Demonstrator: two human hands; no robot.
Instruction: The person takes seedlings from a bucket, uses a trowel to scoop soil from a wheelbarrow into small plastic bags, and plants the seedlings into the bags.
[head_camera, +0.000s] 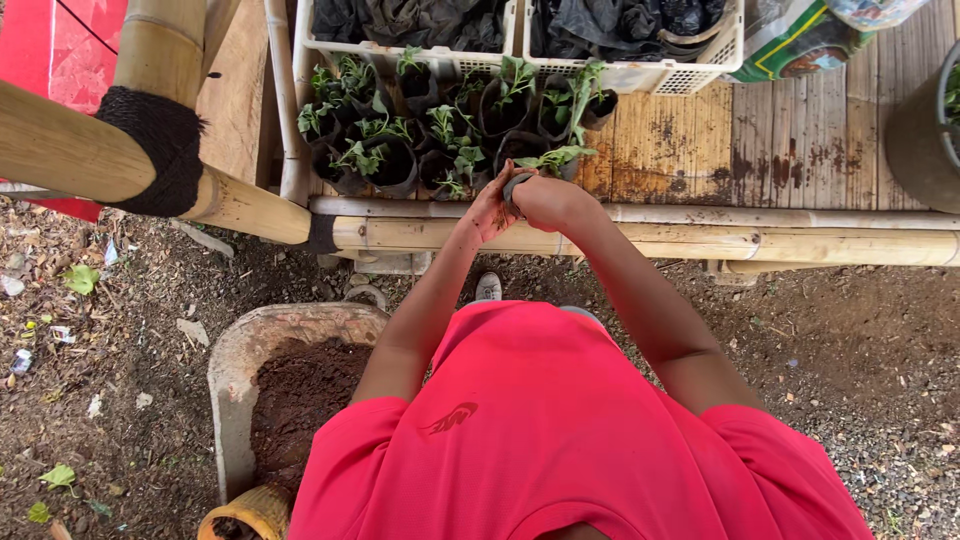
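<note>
1. Head view: the person looks straight down over a red shirt (560, 430), with both bare arms stretched forward to the edge of a bamboo bench (780, 240)
2. The right hand (548, 200) is curled closed around a small black seedling bag (518, 185), which sits just above the front bamboo rail; a green seedling (556, 157) rises from the bag's top
3. The left hand (490, 210) is pressed against the left side of the same bag, fingers bent and soiled with earth; whether it truly grips the bag or only steadies it cannot be told
4. Just behind the hands, on the bench slats, stands a tight cluster of black seedling bags (400, 150), each with a small leafy plant, touching one another
5. Beyond that cluster, two white plastic crates (640, 72) stand side by side, filled with crumpled black bags
6. At the right edge a dark round pot (920, 140) is partly cut off by the frame
7. On the ground at lower left, beside the person's body, lies a worn grey tub (235, 365) holding dark soil (295, 400)
8. A thick bamboo pole (60, 150) with a black binding crosses the upper left, above ground strewn with leaves and litter
</note>
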